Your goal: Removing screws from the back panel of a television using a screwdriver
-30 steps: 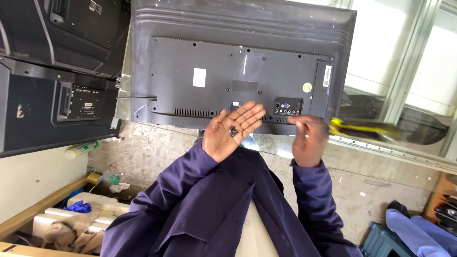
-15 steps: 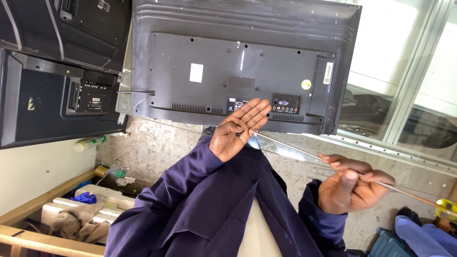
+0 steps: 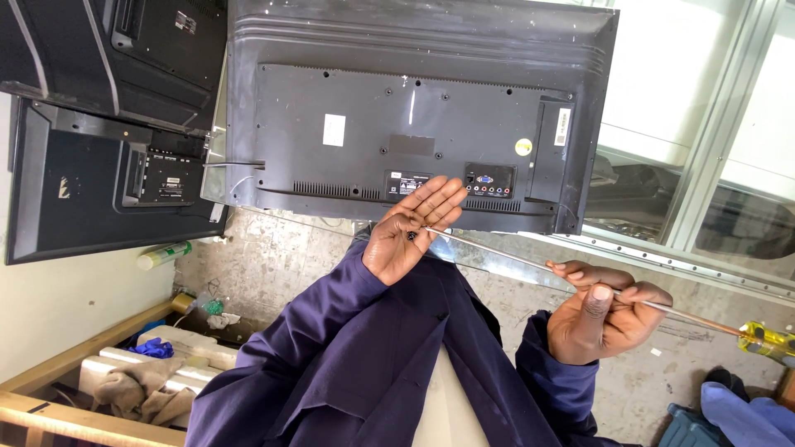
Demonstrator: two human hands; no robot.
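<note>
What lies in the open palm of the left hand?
Small dark screws lie in the left hand, where the tip of the long screwdriver held by the right hand meets them. Their number is unclear.

three television sets (image 3: 414, 124), one long screwdriver (image 3: 662, 306), two hands (image 3: 410, 232), one spray can (image 3: 164, 255)

Screwdriver handle (image 3: 770, 341) cut off at right edge.
</note>
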